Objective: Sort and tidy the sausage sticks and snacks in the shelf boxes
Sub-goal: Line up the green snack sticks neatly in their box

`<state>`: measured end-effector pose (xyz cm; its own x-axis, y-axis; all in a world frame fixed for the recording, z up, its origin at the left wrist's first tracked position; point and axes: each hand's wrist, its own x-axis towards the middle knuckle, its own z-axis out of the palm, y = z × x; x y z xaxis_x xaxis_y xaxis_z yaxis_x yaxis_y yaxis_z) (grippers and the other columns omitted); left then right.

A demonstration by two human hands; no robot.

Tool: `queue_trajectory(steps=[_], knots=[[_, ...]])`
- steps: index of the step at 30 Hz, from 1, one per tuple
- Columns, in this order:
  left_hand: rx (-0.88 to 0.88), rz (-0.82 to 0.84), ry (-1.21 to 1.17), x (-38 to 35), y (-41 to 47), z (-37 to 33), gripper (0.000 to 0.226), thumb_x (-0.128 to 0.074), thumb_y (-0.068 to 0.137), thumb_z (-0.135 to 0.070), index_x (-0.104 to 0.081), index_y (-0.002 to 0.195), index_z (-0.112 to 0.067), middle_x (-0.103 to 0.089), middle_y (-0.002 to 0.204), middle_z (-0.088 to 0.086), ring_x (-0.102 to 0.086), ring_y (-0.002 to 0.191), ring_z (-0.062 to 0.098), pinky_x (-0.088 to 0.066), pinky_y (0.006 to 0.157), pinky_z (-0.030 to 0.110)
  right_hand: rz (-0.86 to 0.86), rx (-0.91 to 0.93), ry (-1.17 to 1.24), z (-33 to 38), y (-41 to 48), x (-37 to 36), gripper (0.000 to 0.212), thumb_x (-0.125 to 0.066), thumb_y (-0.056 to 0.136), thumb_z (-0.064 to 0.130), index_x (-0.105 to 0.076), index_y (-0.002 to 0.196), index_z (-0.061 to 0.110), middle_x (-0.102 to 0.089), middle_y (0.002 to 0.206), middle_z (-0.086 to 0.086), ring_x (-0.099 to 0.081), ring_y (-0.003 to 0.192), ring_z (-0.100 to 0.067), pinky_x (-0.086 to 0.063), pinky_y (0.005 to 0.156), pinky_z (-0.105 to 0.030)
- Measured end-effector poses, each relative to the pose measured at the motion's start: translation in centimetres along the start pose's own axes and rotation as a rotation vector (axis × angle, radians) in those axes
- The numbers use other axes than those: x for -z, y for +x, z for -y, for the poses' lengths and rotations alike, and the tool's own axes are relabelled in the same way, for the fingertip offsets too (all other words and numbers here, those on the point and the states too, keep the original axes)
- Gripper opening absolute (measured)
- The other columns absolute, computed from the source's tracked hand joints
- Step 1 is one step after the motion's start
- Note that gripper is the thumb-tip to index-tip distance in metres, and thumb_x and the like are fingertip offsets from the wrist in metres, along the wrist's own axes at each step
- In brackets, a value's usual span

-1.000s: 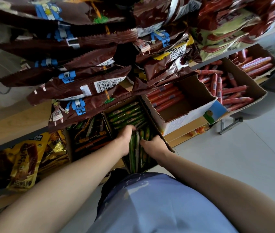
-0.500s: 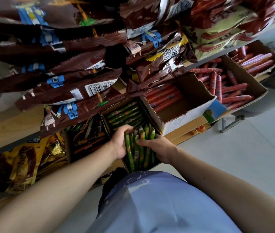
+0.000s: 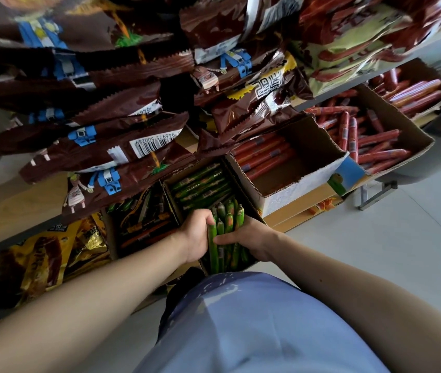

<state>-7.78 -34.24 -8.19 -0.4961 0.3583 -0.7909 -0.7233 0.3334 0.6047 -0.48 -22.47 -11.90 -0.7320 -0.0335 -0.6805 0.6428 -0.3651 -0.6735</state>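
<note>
Risks losing a few green sausage sticks (image 3: 226, 232) out of the middle of the bunch: smooth, slippery-looking wrappers, squeezed from two sides only, with uneven tips at the top. Could also catch those tips on the brown snack bags (image 3: 122, 146) hanging above the box (image 3: 253, 212) if lifted straight up, and pull a bag loose. Might scatter the flat row of green sticks (image 3: 200, 184) at the back of the box if dropped in carelessly. Might drag the box forward off the shelf with a hard tug, judging by how near the edge it appears to sit.

Holds the bunch upright at the front end of the box, nearest the body. Wraps the left hand (image 3: 196, 238) round the left side of the bunch, fingers (image 3: 208, 220) curled tight over the sticks. Clamps the right hand (image 3: 251, 239) on from the right side, fingers (image 3: 223, 239) curled across the front of the bunch. Leaves no visible gap between either hand and the sticks; carries nothing else.

Just right of the box: a white-fronted carton (image 3: 305, 184) with red sausages (image 3: 262, 154) laid flat. Just left of the box: a darker carton of mixed sticks (image 3: 144, 219). Further left: yellow packets (image 3: 52, 251).
</note>
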Motion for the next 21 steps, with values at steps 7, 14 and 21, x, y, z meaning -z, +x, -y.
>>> queue_trajectory(steps=[7, 14, 21], knots=[[-0.039, 0.047, 0.372, 1.2, 0.1, -1.1, 0.041, -0.025, 0.071, 0.025, -0.055, 0.097, 0.014, -0.057, 0.091, 0.024, -0.057, 0.091, 0.037, -0.049, 0.088, 0.046, -0.037, 0.035, -0.034, 0.2, -0.3, 0.0, 0.043, -0.089, 0.065, -0.001, -0.073, 0.105, 0.004, -0.076, 0.102, -0.014, -0.073, 0.098, -0.032, -0.057, 0.091, -0.053], [-0.105, 0.145, 0.551, 1.4, -0.9, -5.3, 0.034, -0.040, 0.098, 0.009, -0.055, 0.126, -0.005, -0.061, 0.121, 0.014, -0.061, 0.112, 0.028, -0.048, 0.102, 0.042, -0.114, 0.068, 0.314, 1.3, -0.8, -0.1, 0.045, -0.083, 0.074, 0.001, -0.067, 0.116, 0.002, -0.074, 0.109, -0.019, -0.072, 0.099, -0.037, -0.057, 0.086, -0.054], [-0.168, 0.160, 0.671, 1.4, -1.2, -7.2, 0.049, -0.050, 0.102, -0.028, -0.040, 0.148, -0.014, -0.049, 0.144, 0.002, -0.049, 0.126, 0.016, -0.046, 0.092, 0.027, -0.129, 0.058, 0.624, 2.2, -1.0, -2.7, 0.052, -0.075, 0.082, 0.000, -0.057, 0.130, 0.002, -0.071, 0.117, -0.021, -0.070, 0.104, -0.039, -0.055, 0.089, -0.058]])
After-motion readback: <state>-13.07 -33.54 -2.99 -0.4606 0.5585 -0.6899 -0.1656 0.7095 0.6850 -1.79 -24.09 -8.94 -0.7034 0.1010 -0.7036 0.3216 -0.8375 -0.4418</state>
